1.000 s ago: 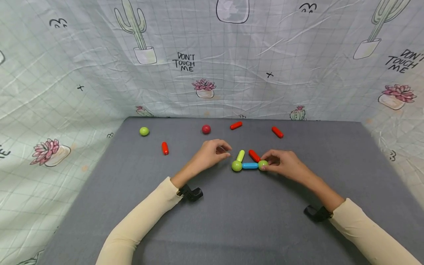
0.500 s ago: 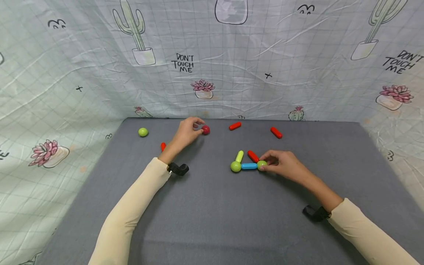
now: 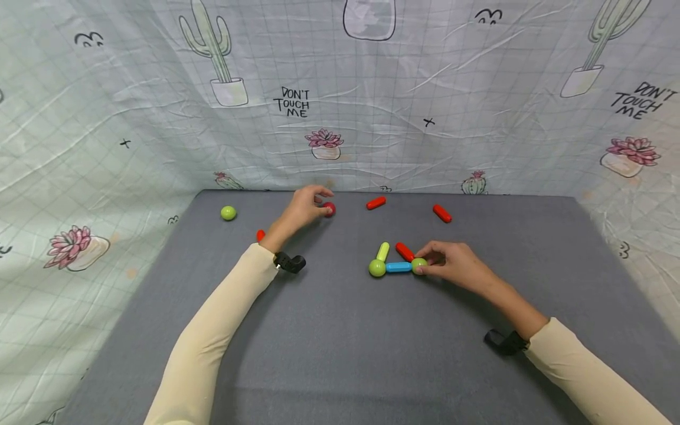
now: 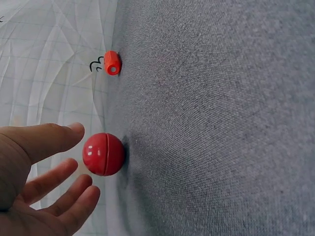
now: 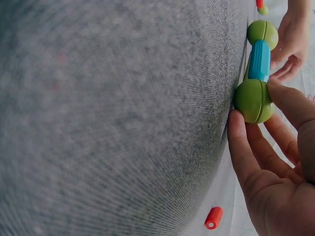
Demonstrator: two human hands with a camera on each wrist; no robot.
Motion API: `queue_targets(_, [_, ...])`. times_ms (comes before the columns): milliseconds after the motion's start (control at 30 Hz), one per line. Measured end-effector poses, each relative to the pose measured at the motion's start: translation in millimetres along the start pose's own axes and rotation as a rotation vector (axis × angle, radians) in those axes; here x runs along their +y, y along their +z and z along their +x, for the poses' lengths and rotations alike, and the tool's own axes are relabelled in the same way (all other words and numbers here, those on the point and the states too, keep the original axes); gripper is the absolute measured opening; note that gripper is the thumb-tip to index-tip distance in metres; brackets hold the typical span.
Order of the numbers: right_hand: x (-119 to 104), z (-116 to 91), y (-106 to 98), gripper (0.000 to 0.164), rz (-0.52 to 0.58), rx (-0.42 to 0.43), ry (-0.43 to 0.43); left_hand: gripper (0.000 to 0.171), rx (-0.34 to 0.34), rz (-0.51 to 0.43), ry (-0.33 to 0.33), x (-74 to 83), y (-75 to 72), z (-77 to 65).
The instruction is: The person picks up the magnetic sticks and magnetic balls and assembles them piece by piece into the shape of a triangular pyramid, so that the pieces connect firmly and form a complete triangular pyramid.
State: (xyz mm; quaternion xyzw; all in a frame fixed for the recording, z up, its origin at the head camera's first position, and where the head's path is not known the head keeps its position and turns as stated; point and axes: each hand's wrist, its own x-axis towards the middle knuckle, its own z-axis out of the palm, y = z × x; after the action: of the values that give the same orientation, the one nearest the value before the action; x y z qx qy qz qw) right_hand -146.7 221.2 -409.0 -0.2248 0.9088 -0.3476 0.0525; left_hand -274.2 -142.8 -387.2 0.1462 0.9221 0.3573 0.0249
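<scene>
In the head view my left hand (image 3: 305, 206) is beside a red ball (image 3: 330, 209) near the back of the grey surface. The left wrist view shows the thumb and loosely bent fingers apart around the near side of this red ball (image 4: 104, 154), with a small gap. My right hand (image 3: 457, 265) pinches a green ball (image 5: 254, 101) between thumb and fingers. A blue rod (image 3: 398, 267) joins that ball to another green ball (image 3: 377, 268). A yellow-green rod (image 3: 383, 251) and a red rod (image 3: 405, 252) slant away from the two balls.
Along the back lie a red rod (image 3: 376, 203) and another red rod (image 3: 442, 213). A loose green ball (image 3: 228, 213) sits at the far left. My left wrist partly hides a red rod (image 3: 261, 235). A patterned cloth (image 3: 372, 118) rises behind the grey surface.
My left hand has moved from beside the joined pieces, back and to the left, to the red ball. My right hand stays on its green ball.
</scene>
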Motion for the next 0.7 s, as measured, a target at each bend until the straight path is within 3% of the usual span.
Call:
queue_targets(433, [0.4, 0.5, -0.2, 0.022, 0.015, -0.006, 0.014, 0.043, -0.035, -0.025, -0.004, -7.5, 3.0, 7.2])
queue_targets(700, [0.2, 0.4, -0.7, 0.023, 0.02, -0.013, 0.017, 0.039, -0.001, -0.02, -0.024, -12.5, 8.8, 7.8])
